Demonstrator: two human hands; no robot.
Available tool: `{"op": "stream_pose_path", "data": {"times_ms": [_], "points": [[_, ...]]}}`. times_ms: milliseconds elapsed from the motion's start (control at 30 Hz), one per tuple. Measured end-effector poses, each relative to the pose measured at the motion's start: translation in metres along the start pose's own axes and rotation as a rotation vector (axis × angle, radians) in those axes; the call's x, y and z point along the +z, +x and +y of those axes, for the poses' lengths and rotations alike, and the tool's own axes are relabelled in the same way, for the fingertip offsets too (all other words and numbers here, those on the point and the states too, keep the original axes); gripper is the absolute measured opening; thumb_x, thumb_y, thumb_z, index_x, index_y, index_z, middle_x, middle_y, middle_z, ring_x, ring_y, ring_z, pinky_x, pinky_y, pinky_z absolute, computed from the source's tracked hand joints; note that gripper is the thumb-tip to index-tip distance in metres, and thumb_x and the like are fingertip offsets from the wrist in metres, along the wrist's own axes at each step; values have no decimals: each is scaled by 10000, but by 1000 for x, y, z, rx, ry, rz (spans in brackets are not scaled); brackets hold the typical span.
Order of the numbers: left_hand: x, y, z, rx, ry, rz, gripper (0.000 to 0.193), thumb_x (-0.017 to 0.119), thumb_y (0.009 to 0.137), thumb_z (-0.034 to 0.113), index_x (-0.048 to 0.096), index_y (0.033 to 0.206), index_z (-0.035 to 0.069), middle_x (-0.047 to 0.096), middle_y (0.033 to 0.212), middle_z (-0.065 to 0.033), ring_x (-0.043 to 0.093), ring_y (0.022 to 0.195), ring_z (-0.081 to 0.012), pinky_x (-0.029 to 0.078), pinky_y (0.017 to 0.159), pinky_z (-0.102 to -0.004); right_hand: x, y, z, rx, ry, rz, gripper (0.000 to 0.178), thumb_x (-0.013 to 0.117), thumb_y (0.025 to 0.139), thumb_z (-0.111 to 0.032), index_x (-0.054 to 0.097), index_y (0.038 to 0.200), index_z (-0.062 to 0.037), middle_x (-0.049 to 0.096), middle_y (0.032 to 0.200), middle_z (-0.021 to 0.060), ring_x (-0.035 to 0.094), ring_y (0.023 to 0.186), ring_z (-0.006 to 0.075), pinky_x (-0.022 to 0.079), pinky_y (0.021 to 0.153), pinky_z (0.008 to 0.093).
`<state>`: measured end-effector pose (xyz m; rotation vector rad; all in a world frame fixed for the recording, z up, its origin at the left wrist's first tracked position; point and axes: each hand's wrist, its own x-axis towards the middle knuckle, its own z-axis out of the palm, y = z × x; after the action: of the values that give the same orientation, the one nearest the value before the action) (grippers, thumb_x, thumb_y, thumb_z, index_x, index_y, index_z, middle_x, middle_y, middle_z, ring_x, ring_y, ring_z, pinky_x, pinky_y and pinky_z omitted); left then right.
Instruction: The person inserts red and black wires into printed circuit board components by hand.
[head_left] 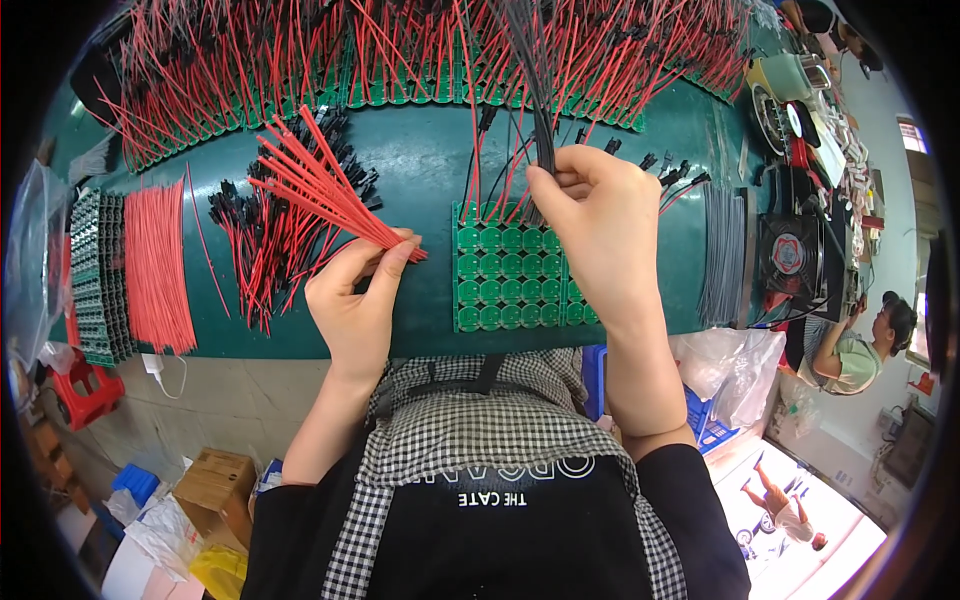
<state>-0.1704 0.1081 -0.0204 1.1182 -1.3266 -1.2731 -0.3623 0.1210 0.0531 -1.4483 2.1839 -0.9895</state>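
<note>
Your L hand (355, 290) has thumb & fingers pinched on a fanned bundle of thin red wires (335, 195), gripped near its lower R end, above the dark green surface (425, 170). Your R hand (605, 220) has fingers closed on a bundle of thin black wires (541, 110), held upright-ish by the upper edge of a rectangular green circuit-board panel w/ round sections (505, 285); can't tell if the wire ends touch it. Several red & black leads w/ black plastic connectors (487, 118) stand along that edge. Just L of the red bundle & partly under it: a loose pile of red-and-black connector leads (262, 260). Farther L, a flat row of straight red wires (158, 270); far R, a flat row of dark grey wires (722, 255), beside a black square fan (795, 250).
</note>
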Motion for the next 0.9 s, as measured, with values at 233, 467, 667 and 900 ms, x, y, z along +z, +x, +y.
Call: {"op": "stream_pose_path", "data": {"times_ms": [233,467,667,900], "points": [[0,1,3,-8,42,-7,105,673,825,0,674,907,-65,691,830,-87,655,736,-122,514,699,-232,-8,-8,3,20,-60,-25,181,703,768,-88,632,770,78,615,602,60,575,540,62,439,516,218],[-1,1,1,-30,44,-11,114,661,837,2,666,928,-67,690,838,-86,654,746,-122,512,699,-230,-21,-23,32,171,341,-36,120,688,793,-60,664,824,54,669,684,64,639,615,91,486,578,214],[-2,2,7,-19,80,-14,112,655,843,3,660,926,-71,690,849,-91,655,756,-123,514,704,-228,-17,-31,51,177,712,-36,105,675,835,-27,659,897,56,671,790,47,625,706,71,495,634,191],[-1,2,10,-39,115,-6,100,639,855,-10,649,926,-81,685,872,-114,664,788,-149,525,732,-244,-10,-30,57,72,718,62,83,655,842,13,653,913,57,676,839,65,633,751,88,501,675,196]]}}
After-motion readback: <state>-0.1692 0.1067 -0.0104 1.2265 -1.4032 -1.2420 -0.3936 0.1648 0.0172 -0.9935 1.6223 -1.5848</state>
